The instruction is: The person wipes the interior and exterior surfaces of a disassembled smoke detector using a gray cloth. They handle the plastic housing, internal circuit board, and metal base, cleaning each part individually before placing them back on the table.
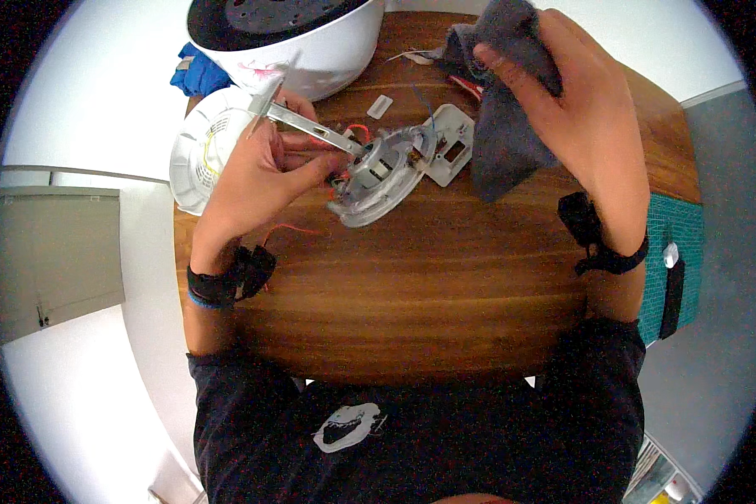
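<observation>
My left hand (265,172) is closed around a small device with a clear round plastic housing (374,208), a silvery motor-like middle and loose wires. A flat metal bar (315,128) sticks out of it and passes over my left hand. Bunched in my right hand (592,118) is a dark grey cloth (512,155), hanging down to the right of the device. Between the device and the cloth lies a white plastic cover (452,160) with a dark rectangular opening. My left fingers are partly hidden by the bar and the wires.
A large white rounded container (332,59) stands at the back of the wooden table (412,294). Beside my left hand is a white round plastic part (189,172); behind it lies blue fabric (200,71). A small white piece (380,106) lies mid-table. At right is a green mat (685,227).
</observation>
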Demonstrator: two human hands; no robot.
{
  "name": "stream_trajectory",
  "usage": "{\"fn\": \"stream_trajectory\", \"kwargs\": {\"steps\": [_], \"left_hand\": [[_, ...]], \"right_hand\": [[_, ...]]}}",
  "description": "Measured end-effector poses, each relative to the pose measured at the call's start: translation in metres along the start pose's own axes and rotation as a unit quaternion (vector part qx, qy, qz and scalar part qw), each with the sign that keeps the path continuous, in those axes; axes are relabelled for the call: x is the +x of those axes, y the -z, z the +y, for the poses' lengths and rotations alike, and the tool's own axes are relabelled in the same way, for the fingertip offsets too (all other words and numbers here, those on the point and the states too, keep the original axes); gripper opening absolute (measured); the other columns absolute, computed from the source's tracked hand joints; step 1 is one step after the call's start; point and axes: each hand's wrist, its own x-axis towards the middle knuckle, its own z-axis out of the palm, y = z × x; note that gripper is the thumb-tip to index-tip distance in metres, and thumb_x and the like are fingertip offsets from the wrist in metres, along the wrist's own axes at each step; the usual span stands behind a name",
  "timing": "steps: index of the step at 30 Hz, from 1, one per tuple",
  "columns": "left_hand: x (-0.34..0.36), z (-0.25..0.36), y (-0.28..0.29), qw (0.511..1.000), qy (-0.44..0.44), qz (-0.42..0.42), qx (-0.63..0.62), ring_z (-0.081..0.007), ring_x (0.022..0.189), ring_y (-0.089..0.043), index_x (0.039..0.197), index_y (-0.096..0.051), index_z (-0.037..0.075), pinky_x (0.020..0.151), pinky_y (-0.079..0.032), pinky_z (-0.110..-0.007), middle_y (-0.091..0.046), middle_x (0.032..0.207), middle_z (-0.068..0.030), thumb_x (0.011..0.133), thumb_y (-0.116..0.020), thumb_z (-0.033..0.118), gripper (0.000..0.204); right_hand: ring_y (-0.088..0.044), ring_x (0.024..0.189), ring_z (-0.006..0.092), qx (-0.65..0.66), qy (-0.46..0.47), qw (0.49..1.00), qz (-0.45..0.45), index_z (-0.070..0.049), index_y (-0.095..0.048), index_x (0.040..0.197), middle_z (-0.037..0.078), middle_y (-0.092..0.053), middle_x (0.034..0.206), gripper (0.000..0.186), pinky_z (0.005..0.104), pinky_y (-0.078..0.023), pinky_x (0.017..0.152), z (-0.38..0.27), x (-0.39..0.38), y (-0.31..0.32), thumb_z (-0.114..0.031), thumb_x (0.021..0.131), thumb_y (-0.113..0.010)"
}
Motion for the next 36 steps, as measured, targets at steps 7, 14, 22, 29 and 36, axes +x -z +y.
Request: {"fn": "stream_trajectory", "kwargs": {"steps": [7,14,22,29,36], "left_hand": [[-0.005,0.005,-0.007,0.995,-0.008,0.044,-0.089,-0.0203,0.105,-0.077,0.133,-0.042,0.002,0.091,-0.063,-0.033,-0.079,0.114,-0.0177,0.097,-0.073,-0.007,0.049],[-0.004,0.001,-0.019,0.978,-0.076,0.074,-0.181,-0.0209,0.106,-0.077,0.133,-0.041,0.002,0.095,-0.064,-0.035,-0.077,0.121,-0.018,0.099,-0.071,-0.007,0.046],[-0.011,0.009,-0.018,0.98,-0.039,0.111,-0.162,-0.0218,0.112,-0.075,0.137,-0.039,0.002,0.096,-0.063,-0.035,-0.076,0.121,-0.0173,0.101,-0.07,-0.006,0.048],[-0.016,0.01,-0.019,0.97,-0.056,0.086,-0.221,-0.0277,0.128,-0.068,0.146,-0.035,0.002,0.109,-0.058,-0.043,-0.068,0.138,-0.0213,0.094,-0.082,0.001,0.07],[-0.019,0.001,-0.024,0.964,-0.081,0.031,-0.253,-0.0329,0.137,-0.061,0.155,-0.029,0.005,0.113,-0.056,-0.048,-0.056,0.151,-0.0239,0.084,-0.092,0.003,0.095]], "right_hand": [[-0.073,0.097,0.0413,0.145,0.067,0.986,0.049,0.0,-0.069,0.123,0.021,-0.073,0.105,0.039,0.0457,-0.057,0.087,-0.006,-0.01,0.007,-0.03,0.1,-0.078],[-0.067,0.092,0.0344,0.228,0.337,0.9,0.157,-0.005,-0.063,0.11,0.014,-0.066,0.101,0.042,0.0398,-0.055,0.081,0.004,-0.002,-0.061,-0.012,0.081,-0.092],[-0.064,0.106,0.0332,0.315,0.183,0.929,0.061,-0.003,-0.054,0.13,0.017,-0.063,0.118,0.054,0.0422,-0.052,0.097,-0.012,-0.018,-0.082,-0.02,0.092,-0.087],[-0.065,0.12,0.0346,0.337,0.116,0.934,-0.01,0.001,-0.046,0.143,0.02,-0.064,0.127,0.067,0.0448,-0.05,0.106,-0.018,-0.026,-0.079,-0.027,0.096,-0.086],[-0.064,0.12,0.0351,0.368,0.021,0.928,-0.052,0.002,-0.046,0.141,0.022,-0.064,0.126,0.063,0.0437,-0.05,0.105,-0.018,-0.026,-0.076,-0.027,0.099,-0.082]]}}
